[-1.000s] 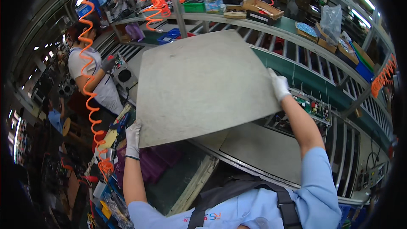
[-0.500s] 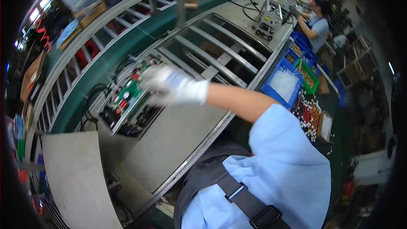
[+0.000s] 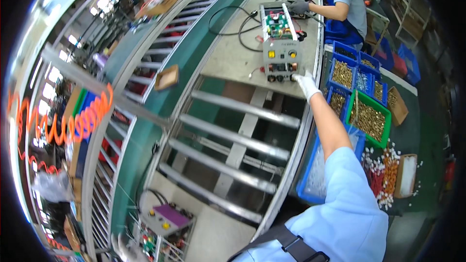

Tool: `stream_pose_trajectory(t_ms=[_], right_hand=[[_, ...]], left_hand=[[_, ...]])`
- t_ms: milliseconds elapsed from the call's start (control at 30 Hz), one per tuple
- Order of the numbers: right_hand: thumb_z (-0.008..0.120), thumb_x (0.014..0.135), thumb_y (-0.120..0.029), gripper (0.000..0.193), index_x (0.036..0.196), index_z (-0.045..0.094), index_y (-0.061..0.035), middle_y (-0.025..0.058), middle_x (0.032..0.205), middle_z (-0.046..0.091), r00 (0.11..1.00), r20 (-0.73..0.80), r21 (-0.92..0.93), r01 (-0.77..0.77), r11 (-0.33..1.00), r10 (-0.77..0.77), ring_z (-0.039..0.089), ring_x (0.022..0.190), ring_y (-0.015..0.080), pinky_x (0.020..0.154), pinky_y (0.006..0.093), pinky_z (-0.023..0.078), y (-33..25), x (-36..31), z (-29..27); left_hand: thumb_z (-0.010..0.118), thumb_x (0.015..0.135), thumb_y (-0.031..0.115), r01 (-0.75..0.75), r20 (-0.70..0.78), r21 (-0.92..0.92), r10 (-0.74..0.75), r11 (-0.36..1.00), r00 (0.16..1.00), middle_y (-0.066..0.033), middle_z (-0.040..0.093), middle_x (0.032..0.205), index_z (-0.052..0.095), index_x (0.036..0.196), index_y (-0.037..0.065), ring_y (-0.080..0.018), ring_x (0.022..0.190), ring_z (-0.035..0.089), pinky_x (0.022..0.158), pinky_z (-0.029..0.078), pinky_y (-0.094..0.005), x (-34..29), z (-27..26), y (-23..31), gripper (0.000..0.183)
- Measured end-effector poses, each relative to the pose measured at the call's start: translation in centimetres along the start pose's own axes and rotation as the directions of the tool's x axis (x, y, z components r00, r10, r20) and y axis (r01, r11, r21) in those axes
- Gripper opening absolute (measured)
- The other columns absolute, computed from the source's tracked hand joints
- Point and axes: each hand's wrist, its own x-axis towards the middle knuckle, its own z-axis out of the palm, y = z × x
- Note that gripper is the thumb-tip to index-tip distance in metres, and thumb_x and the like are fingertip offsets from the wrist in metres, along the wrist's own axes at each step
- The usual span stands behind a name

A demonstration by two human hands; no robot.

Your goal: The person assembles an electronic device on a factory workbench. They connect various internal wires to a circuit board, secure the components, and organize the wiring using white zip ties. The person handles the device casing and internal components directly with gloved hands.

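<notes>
My right hand [image 3: 307,86], in a white glove, reaches forward with its fingers apart. Its fingertips are at the lower right front corner of a grey open-topped electronic unit [image 3: 281,51]; whether they press on it I cannot tell. That unit has a green circuit board [image 3: 277,23], a yellow switch and a knob on its front, and black terminals below. At the lower left edge, my left hand [image 3: 127,251], also white-gloved, is partly cut off and slightly blurred. Its visible fingers look stretched, beside a second unit [image 3: 165,221] with a purple patch.
Metal rollers [image 3: 228,140] span a gap between two bench boards. Blue bins and a green bin [image 3: 370,116] of brass-coloured parts stand at right. A co-worker [image 3: 347,5] handles another unit at the far end. An orange coiled hose [image 3: 87,119] hangs left, near a small cardboard tray [image 3: 167,77].
The view has swung toward the far bench. My right hand has left the nearer unit and stretched forward to the far one. My left hand has come into view at lower left.
</notes>
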Motion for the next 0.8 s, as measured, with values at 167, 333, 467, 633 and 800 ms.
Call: stream_pose_trajectory(t_ms=[167,333,467,633,800], right_hand=[[0.071,0.076,-0.023,0.051,0.12,0.057,-0.0029,0.0238,0.109,0.065,1.0,0.013,-0.016,-0.011,1.0,0.011,0.062,0.104,0.0389,0.089,0.0433,0.049,0.2,2.5,1.4],[0.067,0.08,-0.027,0.051,0.124,0.054,-0.0034,0.0279,0.111,0.062,0.994,0.104,-0.204,-0.022,0.979,0.044,0.059,0.106,0.0431,0.091,0.0459,0.048,-1.4,1.0,-0.1],[0.064,0.082,-0.025,0.052,0.126,0.05,-0.0014,0.0293,0.116,0.059,0.993,0.105,-0.216,0.067,0.974,-0.045,0.056,0.111,0.0447,0.093,0.0472,0.045,-0.1,-2.7,1.4],[0.063,0.088,-0.023,0.048,0.125,0.05,0.0034,0.0216,0.118,0.058,0.927,0.192,-0.199,0.357,0.913,-0.321,0.055,0.11,0.0351,0.098,0.0421,0.04,5.8,-9.0,2.1],[0.066,0.088,-0.01,0.031,0.113,0.057,0.0051,0.0119,0.114,0.061,0.894,0.442,0.12,0.026,0.992,-0.077,0.056,0.098,0.0187,0.088,0.031,0.044,2.9,-17.3,0.6]], left_hand=[[0.069,0.074,0.011,-0.486,0.446,-0.172,0.508,0.857,0.737,-0.0212,0.056,0.126,0.062,0.114,0.003,-0.0383,0.112,0.056,0.097,0.043,-0.0442,14.6,12.8,20.0,0.042],[0.067,0.079,0.016,-0.665,0.413,-0.469,0.81,0.582,0.417,-0.0147,0.058,0.123,0.059,0.117,0.005,-0.0335,0.111,0.056,0.095,0.043,-0.0448,16.5,17.6,34.5,0.041],[0.067,0.081,0.019,-0.538,0.406,-0.596,0.802,0.596,0.439,-0.0154,0.06,0.12,0.059,0.117,0.003,-0.0335,0.107,0.058,0.093,0.044,-0.0449,11.4,18.9,34.2,0.04],[0.058,0.088,0.03,-0.202,0.805,-0.384,0.434,0.901,0.404,-0.0183,0.061,0.117,0.057,0.123,0.006,-0.0363,0.104,0.061,0.089,0.047,-0.0465,-2.9,18.2,20.6,0.042],[0.053,0.09,0.036,0.129,0.978,0.056,-0.081,0.99,0.192,-0.0199,0.061,0.119,0.056,0.122,0.006,-0.0374,0.106,0.06,0.091,0.048,-0.0449,-17.5,12.7,9.9,0.044]])
